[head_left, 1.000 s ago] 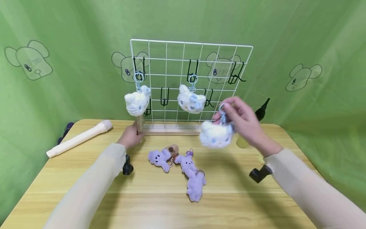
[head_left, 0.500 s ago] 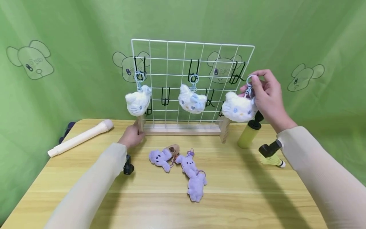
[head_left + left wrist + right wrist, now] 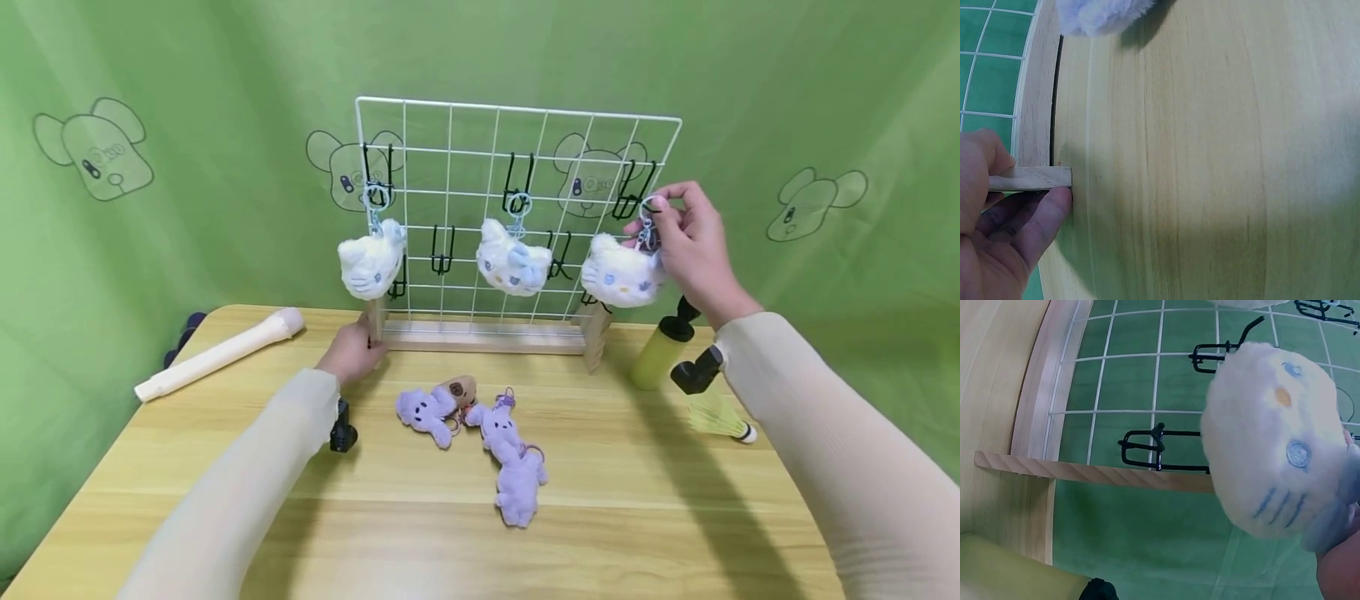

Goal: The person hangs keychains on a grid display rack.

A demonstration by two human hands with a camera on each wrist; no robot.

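Note:
My right hand (image 3: 697, 250) pinches the light-blue ring of a white cat-face plush keychain (image 3: 621, 275). The ring is at the tip of the upper right black hook (image 3: 628, 200) on a white wire grid rack (image 3: 517, 107); whether it is over the hook I cannot tell. In the right wrist view the plush (image 3: 1272, 437) covers much of the grid, and only a little of the hand shows. My left hand (image 3: 351, 354) grips the rack's left wooden foot (image 3: 1035, 179) between thumb and fingers. Two similar plush keychains hang on the upper left (image 3: 371, 262) and middle (image 3: 513, 262) hooks.
Purple plush keychains (image 3: 517, 487) and a brown one (image 3: 459, 388) lie on the wooden table (image 3: 615, 517) before the rack. A yellow bottle (image 3: 656, 358) and a shuttlecock (image 3: 720, 419) are at right, a pale microphone-shaped stick (image 3: 221, 354) at left. Lower hooks (image 3: 442, 254) carry nothing.
My right hand has lifted the white plush keychain up and to the right, from in front of the rack to its upper right hook. The left hand keeps its hold on the foot.

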